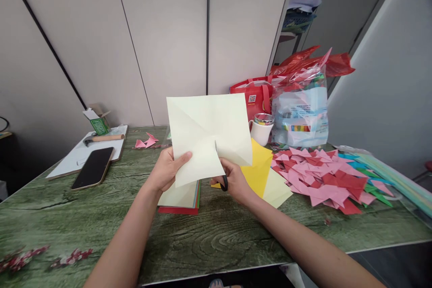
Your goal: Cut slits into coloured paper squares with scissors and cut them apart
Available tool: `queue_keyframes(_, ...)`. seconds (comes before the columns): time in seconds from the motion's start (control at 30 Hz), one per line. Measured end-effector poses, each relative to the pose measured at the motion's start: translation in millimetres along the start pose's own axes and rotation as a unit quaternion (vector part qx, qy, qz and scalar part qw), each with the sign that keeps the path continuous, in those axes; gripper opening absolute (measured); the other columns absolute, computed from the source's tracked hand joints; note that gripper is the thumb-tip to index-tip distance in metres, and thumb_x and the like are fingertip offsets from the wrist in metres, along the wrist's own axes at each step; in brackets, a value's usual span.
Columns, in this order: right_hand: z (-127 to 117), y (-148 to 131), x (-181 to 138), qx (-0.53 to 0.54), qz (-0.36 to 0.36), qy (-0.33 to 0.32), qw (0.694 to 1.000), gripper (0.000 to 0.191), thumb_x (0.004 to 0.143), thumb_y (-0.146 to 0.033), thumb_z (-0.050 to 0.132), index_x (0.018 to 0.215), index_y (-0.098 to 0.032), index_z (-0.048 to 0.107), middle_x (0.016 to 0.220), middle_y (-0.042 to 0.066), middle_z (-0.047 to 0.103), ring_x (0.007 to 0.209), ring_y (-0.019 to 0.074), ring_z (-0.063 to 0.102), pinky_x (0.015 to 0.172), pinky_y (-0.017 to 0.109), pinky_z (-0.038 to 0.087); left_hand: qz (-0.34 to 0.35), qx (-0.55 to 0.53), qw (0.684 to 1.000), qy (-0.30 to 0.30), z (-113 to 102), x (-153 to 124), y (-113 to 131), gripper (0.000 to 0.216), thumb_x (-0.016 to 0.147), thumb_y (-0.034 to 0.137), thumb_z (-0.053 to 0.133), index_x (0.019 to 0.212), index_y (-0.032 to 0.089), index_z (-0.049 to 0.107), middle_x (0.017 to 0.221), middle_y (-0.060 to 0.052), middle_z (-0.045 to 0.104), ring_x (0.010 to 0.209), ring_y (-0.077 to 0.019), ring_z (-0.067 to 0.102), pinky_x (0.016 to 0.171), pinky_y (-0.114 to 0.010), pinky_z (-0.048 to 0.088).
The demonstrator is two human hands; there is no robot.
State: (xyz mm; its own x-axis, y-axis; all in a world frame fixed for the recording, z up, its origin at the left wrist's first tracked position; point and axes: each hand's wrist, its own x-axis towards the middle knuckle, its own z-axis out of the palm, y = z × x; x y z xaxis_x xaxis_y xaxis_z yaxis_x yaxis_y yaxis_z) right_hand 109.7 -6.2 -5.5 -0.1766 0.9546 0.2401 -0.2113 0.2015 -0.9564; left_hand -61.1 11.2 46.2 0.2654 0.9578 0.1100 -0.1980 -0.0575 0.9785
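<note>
Scissors point(224, 183) sit in the curled fingers of the right hand point(236, 181), which grips the dark handle below a pale cream sheet point(199, 132). The left hand point(165, 170) pinches that sheet near its lower left corner, thumb on the near face, so that it stands raised above the table point(202, 243), partly over a stack of coloured sheets point(178, 195). The cut looks roughly half done: a slit runs up from the bottom edge to about the middle, and the upper half seems whole, the part left uncut. Beside the right hand lie a yellow sheet point(259, 171) and a second pale sheet point(278, 192), neither showing a slit where visible. Farther right, a heap of pink and red pieces point(320, 177) appears already worked into pointed shapes, with green pieces point(381, 194) at its right side.
</note>
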Motion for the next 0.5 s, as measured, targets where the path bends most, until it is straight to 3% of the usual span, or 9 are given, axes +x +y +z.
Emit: queue_keyframes(0.5,0.0,4.2,0.2,-0.009,-0.011,0.019,1.000,0.022,0.057,-0.018,0.057,0.079,-0.015,0.058,0.055,-0.005,0.051,0.046,0.0063,0.044,0.043,0.020,0.041,0.004,-0.002,1.000,-0.004,-0.2,-0.5,-1.6,0.028,0.064,0.026,0.067,0.089,0.014,0.062,0.086,-0.009,0.068,0.064,-0.0174,0.063,0.057,-0.027,0.050)
